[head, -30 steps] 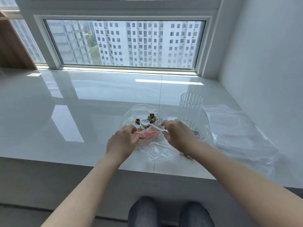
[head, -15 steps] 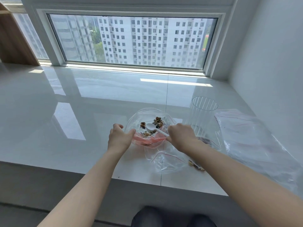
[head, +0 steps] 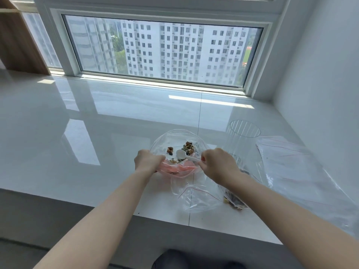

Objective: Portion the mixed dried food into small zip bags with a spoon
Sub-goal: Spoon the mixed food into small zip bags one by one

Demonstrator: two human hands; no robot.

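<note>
Two bare arms reach forward from the bottom of the view, and both hands meet at a big clear bag (head: 179, 138) lying on the shiny white worktop (head: 97, 133). The left hand (head: 148, 160) is turned knuckles-up, and its fingers are curled tight on the left side of the bag's pink mouth edge (head: 178, 168). The right hand (head: 218, 166) is also knuckles-up; its fingers pinch the handle of a small white spoon (head: 184, 154), and they look like they touch the right side of the bag mouth too, though that part is hard to see. The spoon's round end points left, inside the bag. It sits just beside the mixed dried food (head: 187, 148), which lies in little brown heaps at the bottom of the bag. A small zip bag (head: 194, 195) with a red line lies flat near the front edge, under the right wrist. Another little bag with food (head: 234, 201) peeks out beside the right forearm. A tall clear ribbed cup (head: 242, 136) stands to the right, and a pile of flat zip bags (head: 303, 171) lies past it near the wall.
</note>
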